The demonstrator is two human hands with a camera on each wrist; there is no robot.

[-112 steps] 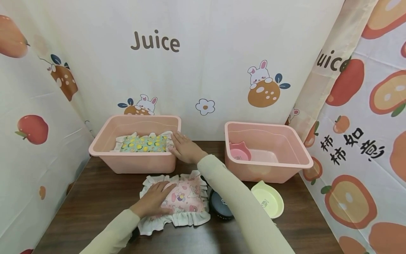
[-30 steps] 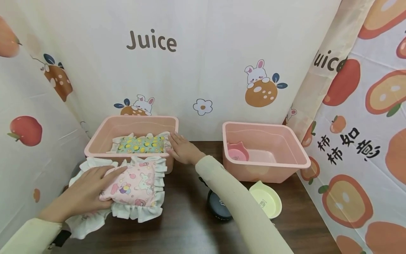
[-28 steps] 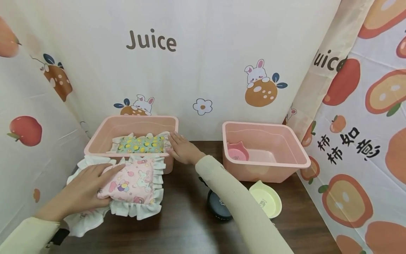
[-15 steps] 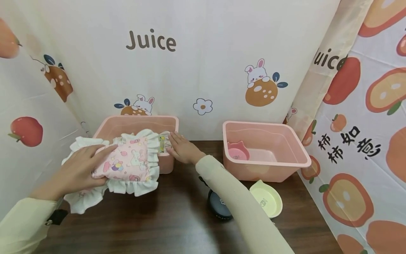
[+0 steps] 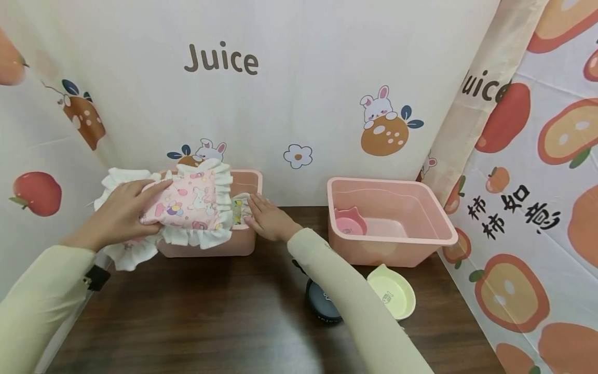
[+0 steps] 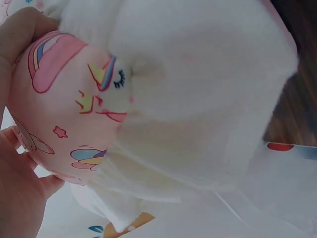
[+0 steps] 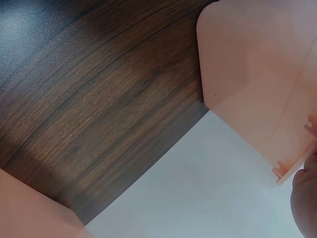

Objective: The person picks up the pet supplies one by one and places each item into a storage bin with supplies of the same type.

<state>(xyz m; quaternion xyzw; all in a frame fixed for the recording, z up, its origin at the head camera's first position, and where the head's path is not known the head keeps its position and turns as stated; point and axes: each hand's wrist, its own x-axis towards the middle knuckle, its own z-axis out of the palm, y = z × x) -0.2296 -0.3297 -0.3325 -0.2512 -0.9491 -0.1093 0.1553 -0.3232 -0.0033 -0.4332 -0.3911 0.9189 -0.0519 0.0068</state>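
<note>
In the head view my left hand grips a pink cartoon-print pillow with white ruffles, raised over the front of the left pink bin. The left wrist view shows thumb and fingers pressing into the end of the pillow, its white ruffle filling much of the frame. Straight-fingered, my right hand rests on that bin's right rim. Inside the bin, a green lemon-print pillow shows only its right end; the pink pillow hides the rest. Fingertips appear at the bin edge in the right wrist view.
A second pink bin stands to the right, holding a pink cat-eared bowl. In front of it lies a pale green bowl. A black bowl is partly hidden under my right forearm. Printed curtains border the dark wooden table.
My left hand picked up the pink pillow from the table, carried it left, then raised it over the left bin, covering most of the lemon-print pillow. My right hand stays on the rim.
</note>
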